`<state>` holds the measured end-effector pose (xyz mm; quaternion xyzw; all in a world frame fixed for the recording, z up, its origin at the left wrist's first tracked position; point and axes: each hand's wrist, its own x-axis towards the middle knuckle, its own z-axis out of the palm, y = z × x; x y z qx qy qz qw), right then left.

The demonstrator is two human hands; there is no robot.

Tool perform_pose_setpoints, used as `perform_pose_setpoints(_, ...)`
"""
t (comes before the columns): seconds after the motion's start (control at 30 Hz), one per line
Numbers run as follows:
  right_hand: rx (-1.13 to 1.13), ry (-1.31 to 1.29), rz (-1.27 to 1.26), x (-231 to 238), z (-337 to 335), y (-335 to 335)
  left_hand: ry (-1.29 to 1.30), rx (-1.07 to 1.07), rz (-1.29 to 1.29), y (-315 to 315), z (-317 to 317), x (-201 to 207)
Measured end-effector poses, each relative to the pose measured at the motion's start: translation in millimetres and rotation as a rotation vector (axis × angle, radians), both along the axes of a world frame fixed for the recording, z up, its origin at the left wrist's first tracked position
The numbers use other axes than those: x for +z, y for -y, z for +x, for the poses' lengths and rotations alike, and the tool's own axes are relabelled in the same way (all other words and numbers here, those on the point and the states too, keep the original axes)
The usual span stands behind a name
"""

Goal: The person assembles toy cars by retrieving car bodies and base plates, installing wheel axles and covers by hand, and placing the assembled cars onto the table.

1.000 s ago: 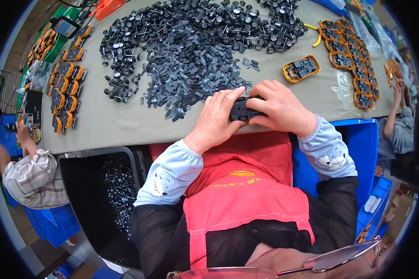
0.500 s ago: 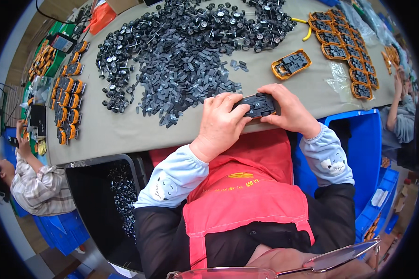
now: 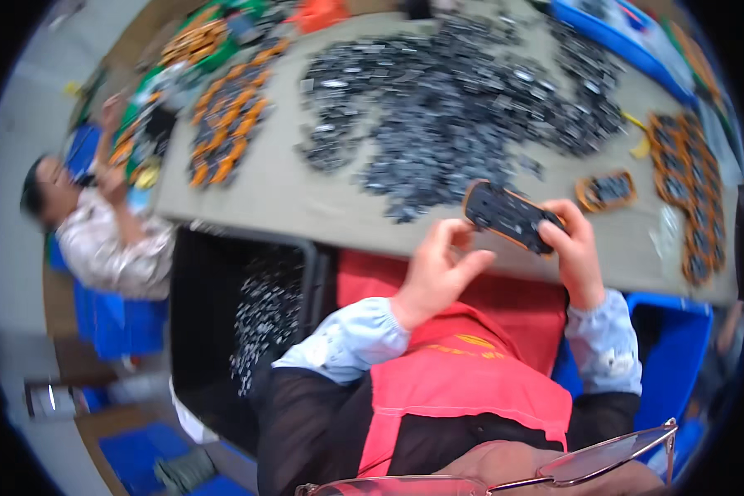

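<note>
At the table's near edge, an orange-rimmed black case [image 3: 511, 217] is gripped by the right hand [image 3: 572, 252], while the left hand [image 3: 440, 269] is held loosely open just beside it.

Long worktable [image 3: 322, 207] covered in grey-green cloth, running across the upper half. Black bin [image 3: 223, 331] tucked under its near edge, small grey parts glinting inside. Blue crates [image 3: 116, 326] on the floor at left, another blue crate [image 3: 678, 364] at right. Pale grey floor [image 3: 25, 273] along the left rim. Even, soft light, blurred throughout.
</note>
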<state>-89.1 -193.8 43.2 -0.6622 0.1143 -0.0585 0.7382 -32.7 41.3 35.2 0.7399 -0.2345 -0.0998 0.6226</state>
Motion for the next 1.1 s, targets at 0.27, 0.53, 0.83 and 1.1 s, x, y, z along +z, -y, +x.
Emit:
perform_pose_setpoints(0.27,0.234,0.267,-0.548,22,32,-46,-0.539,0.235,-0.539,-117,67,11)
perform_pose_setpoints(0.53,-0.236,0.017,-0.803,-11,-40,105,-0.560,0.955,-0.187,-403,205,-16)
perform_pose_setpoints(0.83,-0.316,-0.090,-0.619,-55,-72,127,-0.730,0.710,0.033,-448,263,-17)
perform_pose_setpoints(1.1,-0.440,-0.036,-1.076,-20,-41,118,-0.312,0.998,0.160,-535,380,-74)
